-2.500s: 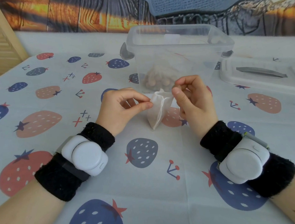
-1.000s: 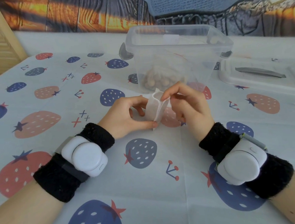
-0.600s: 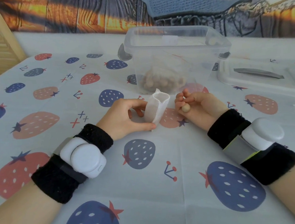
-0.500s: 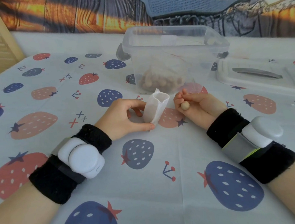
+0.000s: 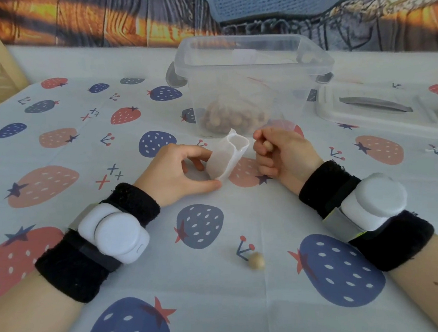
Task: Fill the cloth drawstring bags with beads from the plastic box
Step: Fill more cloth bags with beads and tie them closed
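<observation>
The small white cloth bag [image 5: 227,157] stands on the tablecloth [image 5: 60,230] just in front of the clear plastic box [image 5: 253,84], pinched between the thumb and fingers of the left hand [image 5: 176,171], which curl round its lower part. Its long axis runs from the bottom corner near the thumb up and away to the right, so the open mouth tilts toward the right hand [image 5: 279,153] and the box. The right hand sits just beside that mouth with its fingers curled in; a pale round shape shows among them, perhaps a bead, but I cannot tell for sure. One loose bead [image 5: 256,261] lies on the cloth well in front of the bag, between the two wrists, and looks blurred, so it may be rolling; it could run off the near edge. The bag's mouth is narrow and limp, so another bead could miss it or the rim could fold shut. More beads lie in the box, whose lid [image 5: 376,109] rests to its right.
</observation>
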